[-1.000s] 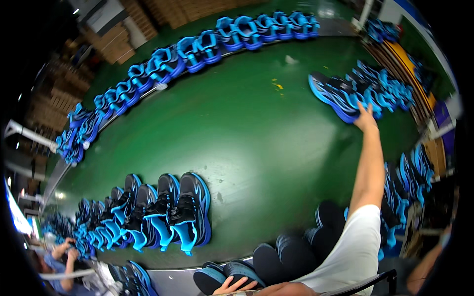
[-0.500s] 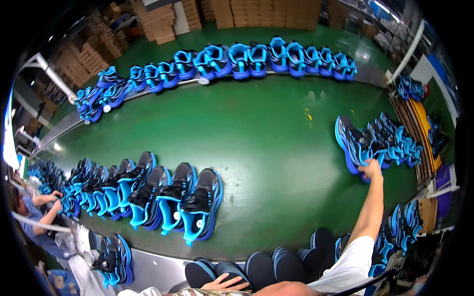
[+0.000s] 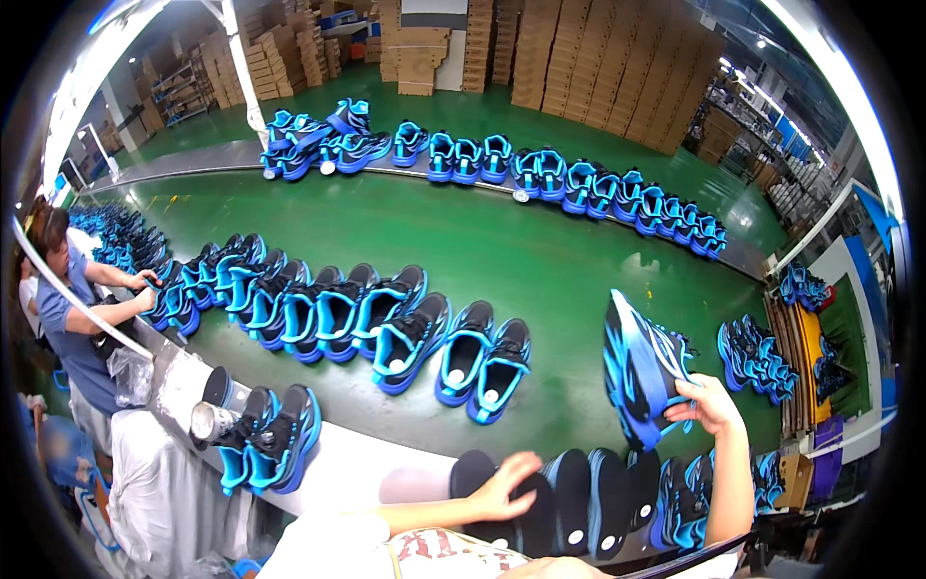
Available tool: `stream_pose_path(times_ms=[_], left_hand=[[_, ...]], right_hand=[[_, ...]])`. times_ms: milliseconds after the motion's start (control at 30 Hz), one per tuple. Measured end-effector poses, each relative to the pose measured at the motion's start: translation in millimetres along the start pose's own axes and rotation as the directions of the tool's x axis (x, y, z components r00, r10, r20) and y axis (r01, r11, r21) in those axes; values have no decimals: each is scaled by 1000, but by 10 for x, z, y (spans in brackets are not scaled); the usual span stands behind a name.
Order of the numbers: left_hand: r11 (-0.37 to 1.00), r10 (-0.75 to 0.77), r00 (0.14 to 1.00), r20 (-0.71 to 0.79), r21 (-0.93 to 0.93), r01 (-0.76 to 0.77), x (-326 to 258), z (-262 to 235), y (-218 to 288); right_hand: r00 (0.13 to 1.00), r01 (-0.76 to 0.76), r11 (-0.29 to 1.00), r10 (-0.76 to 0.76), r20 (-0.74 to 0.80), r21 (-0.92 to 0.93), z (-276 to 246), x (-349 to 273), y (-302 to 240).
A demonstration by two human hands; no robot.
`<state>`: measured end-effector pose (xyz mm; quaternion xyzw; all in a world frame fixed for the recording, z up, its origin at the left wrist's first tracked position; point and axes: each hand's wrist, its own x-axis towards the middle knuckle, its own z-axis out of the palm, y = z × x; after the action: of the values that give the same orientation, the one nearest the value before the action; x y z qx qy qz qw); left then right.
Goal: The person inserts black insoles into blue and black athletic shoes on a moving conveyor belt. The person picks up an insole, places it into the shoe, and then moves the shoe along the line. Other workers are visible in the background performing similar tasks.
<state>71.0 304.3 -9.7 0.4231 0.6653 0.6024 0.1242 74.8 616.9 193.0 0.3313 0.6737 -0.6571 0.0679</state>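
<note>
Green conveyor desk (image 3: 540, 261) carries rows of blue-and-black sneakers, stacked cartons behind. Right hand (image 3: 709, 405): fingers closed on a pair of sneakers (image 3: 639, 378), held tipped on edge over the desk's near right. Left hand (image 3: 502, 485): fingers spread flat on a black shoe last (image 3: 535, 516) at the near edge.

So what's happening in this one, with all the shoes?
A person stands at a wide green conveyor belt carrying rows of blue and black sneakers. Their right hand grips a pair of blue sneakers, lifted with soles showing, above the belt's near edge. Their left hand rests on a row of black shoe lasts along the near side. At far left, a co-worker in a blue shirt handles sneakers at the belt.
</note>
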Motion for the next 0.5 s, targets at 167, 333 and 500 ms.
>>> stream_pose_path(times_ms=[167,333,500], left_hand=[[974,-186,750,-635,-16,228,-267,-890,124],[967,-255,454,-853,-218,134,-1009,-2029,104],[958,-287,590,-754,-230,172,-1644,-2424,128]], right_hand=[[965,138,981,-164,202,138,1177,-926,132],[951,221,966,-184,248,-133,2527,-1380,730],[819,476,612,-570,66,-631,3782,-1232,1738]])
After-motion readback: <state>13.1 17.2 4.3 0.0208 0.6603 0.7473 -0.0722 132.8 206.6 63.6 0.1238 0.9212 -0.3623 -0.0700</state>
